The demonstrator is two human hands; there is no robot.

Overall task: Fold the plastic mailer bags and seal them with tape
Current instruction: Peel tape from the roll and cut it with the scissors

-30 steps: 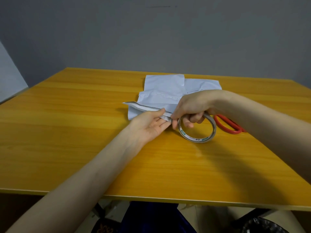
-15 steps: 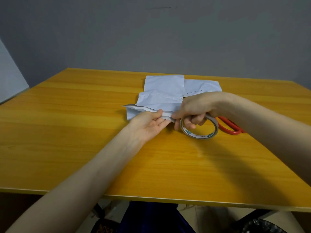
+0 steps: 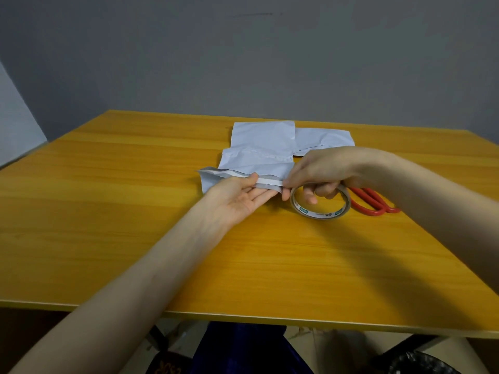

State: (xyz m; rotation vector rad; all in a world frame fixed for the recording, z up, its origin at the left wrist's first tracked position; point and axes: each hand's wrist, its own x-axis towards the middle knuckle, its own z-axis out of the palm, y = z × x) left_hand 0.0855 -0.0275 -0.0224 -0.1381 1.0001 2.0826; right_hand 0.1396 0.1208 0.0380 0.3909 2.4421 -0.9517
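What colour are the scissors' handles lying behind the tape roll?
Red. The scissors show best in the head view, the only one.

The desk (image 3: 108,211) is glowing yellow-orange with wood grain. The mailer bags (image 3: 259,141) are showing pale grey-white, the scissors (image 3: 370,205) red, the tape roll (image 3: 318,214) white with green marks.

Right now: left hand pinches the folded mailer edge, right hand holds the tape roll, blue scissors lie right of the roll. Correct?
No: the scissors are red, not blue, per the head view. Otherwise correct: left hand pinches the mailer, right hand holds the tape roll.
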